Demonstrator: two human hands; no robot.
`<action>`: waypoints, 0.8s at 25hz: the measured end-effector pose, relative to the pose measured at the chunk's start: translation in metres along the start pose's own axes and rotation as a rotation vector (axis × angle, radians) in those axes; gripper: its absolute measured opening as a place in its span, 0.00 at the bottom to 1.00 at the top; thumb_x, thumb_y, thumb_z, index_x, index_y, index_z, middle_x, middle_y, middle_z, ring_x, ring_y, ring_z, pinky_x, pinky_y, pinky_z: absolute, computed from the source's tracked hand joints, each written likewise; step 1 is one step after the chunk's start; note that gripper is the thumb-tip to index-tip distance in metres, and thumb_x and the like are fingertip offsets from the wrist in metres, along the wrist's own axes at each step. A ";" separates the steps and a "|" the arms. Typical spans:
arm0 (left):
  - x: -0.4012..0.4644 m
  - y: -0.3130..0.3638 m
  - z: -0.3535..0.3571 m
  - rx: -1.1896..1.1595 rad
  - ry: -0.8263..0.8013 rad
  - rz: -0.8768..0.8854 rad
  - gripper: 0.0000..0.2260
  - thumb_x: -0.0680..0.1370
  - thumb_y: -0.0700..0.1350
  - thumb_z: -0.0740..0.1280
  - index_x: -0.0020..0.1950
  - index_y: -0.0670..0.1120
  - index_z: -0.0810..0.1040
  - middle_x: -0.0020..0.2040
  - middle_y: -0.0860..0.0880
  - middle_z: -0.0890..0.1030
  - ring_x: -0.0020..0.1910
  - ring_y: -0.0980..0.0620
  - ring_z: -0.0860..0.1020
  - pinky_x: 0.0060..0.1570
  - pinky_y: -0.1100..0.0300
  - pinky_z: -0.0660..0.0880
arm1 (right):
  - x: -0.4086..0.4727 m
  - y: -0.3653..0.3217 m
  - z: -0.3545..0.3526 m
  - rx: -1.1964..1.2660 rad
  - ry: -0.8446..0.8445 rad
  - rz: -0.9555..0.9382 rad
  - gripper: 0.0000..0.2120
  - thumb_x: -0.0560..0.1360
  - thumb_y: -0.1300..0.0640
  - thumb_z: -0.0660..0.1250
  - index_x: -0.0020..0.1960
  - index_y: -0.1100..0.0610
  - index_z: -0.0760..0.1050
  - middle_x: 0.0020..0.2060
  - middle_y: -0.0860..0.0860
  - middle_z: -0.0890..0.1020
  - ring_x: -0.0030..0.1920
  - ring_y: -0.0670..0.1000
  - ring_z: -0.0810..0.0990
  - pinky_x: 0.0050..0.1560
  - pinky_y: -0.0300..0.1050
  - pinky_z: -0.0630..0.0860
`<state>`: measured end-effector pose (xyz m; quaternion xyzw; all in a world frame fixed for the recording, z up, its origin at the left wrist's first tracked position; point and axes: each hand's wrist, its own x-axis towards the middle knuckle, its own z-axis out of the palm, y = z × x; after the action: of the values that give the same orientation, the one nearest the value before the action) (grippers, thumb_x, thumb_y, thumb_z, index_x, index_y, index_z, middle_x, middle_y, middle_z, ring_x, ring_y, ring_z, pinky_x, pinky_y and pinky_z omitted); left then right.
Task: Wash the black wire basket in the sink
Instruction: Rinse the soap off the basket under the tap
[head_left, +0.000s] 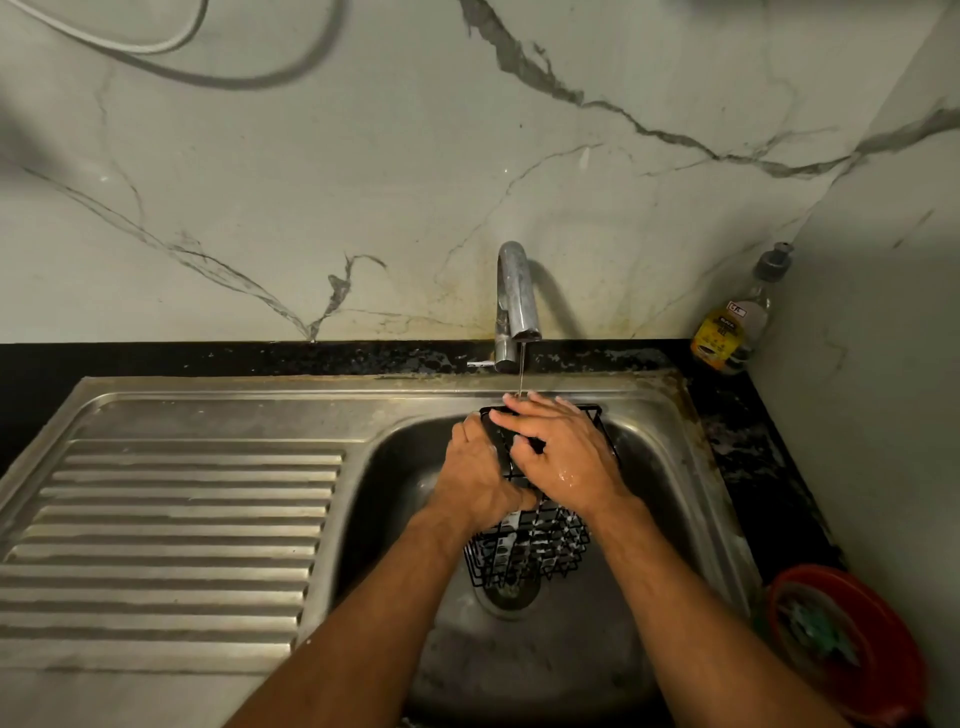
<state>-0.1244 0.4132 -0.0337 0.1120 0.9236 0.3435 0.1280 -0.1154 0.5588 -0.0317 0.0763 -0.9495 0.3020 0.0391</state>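
The black wire basket (530, 551) is held tilted over the drain (508, 597) inside the sink (670, 467), its far edge up under the tap (514, 296); a thin stream of water (520, 374) falls onto the fingers at that edge. The basket's left side is gripped by the left hand (480, 478), fingers curled round the wire; the right hand (561, 447) is laid over the top w/ fingers spread and lightly bent, thumb hooked among the wires, so it looks more like rubbing than clamping. Step judged to be rinse/scrub under the tap; best done w/ the basket turned slowly so each wire row gets passed under the stream, fingers run along the grid, esp. the near corners where white residue (suds, prob.) is seen; the flow could be opened more. A soap bottle (732, 322) stands at the far right corner; a red bowl (852, 649) sits near right.
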 end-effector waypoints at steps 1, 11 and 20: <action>0.001 0.001 0.002 -0.006 -0.015 -0.011 0.48 0.63 0.48 0.82 0.76 0.43 0.59 0.67 0.47 0.65 0.68 0.50 0.64 0.71 0.54 0.68 | -0.002 0.001 -0.001 0.003 -0.008 -0.027 0.21 0.77 0.55 0.63 0.68 0.41 0.76 0.72 0.44 0.73 0.74 0.45 0.65 0.77 0.47 0.53; 0.000 -0.004 0.002 -0.080 -0.019 0.015 0.57 0.60 0.52 0.83 0.79 0.53 0.50 0.71 0.50 0.66 0.70 0.50 0.68 0.71 0.54 0.70 | -0.007 0.000 -0.013 0.064 0.008 0.133 0.28 0.76 0.52 0.64 0.74 0.47 0.60 0.67 0.49 0.75 0.65 0.51 0.73 0.68 0.53 0.71; 0.002 0.009 0.001 0.058 -0.017 0.042 0.59 0.66 0.56 0.81 0.82 0.50 0.41 0.78 0.45 0.63 0.74 0.47 0.67 0.74 0.53 0.67 | -0.002 0.002 -0.012 -0.098 -0.107 -0.087 0.25 0.80 0.50 0.51 0.77 0.50 0.65 0.76 0.46 0.67 0.78 0.48 0.59 0.79 0.45 0.49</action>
<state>-0.1249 0.4208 -0.0287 0.1378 0.9296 0.3180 0.1253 -0.1137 0.5672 -0.0230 0.1313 -0.9597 0.2484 0.0052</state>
